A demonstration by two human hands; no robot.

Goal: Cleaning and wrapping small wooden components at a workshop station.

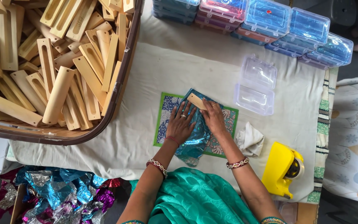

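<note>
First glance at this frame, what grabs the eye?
The big basket heaped with pale wooden blocks fills the upper left. At centre, the left hand and right hand press a shiny blue wrapper around one wooden block on a patterned mat. A yellow tape dispenser sits at lower right, with stacked clear plastic boxes along the top.

— What's that under the hands?

— A small flat wooden block (196, 101), pale and plain, lying tilted on a sheet of shiny blue foil (195, 132).

— Is the foil flat?

— No, crinkled. It's folded up around the block's lower end and trails toward the desk's near edge, across a green-bordered patterned mat (224, 124).
</note>
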